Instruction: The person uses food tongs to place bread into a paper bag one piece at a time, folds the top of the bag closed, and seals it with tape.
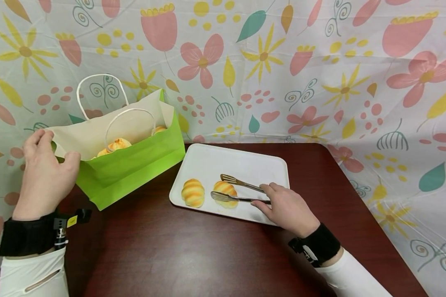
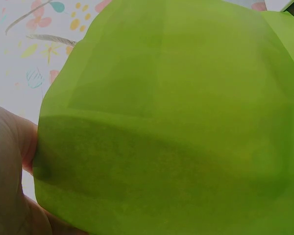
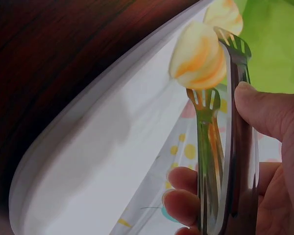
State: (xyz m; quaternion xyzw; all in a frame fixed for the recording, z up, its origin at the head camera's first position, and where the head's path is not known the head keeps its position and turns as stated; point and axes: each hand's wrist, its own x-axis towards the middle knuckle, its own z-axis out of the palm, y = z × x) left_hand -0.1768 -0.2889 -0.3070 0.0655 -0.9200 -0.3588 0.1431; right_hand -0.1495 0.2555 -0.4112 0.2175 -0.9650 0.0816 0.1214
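My left hand (image 1: 46,175) grips the left end of a green paper bag (image 1: 141,165) at its open rim. The bag leans on its side, with yellow-orange bread rolls (image 1: 119,144) inside. Metal tongs (image 1: 241,199) are held in my right hand (image 1: 290,209), thumb on one arm and fingers round the other. Their slotted tips are spread on either side of a striped bread roll (image 1: 224,188) on the white tray (image 1: 238,159). Another striped roll (image 1: 193,193) lies to its left. In the right wrist view the tongs (image 3: 241,132) reach toward both rolls.
The tray rests on a dark red-brown table (image 1: 163,251), its left edge close to the bag. White twisted handles (image 1: 101,76) stand up from the bag. A floral cloth (image 1: 223,103) hangs behind the table and along its right side.
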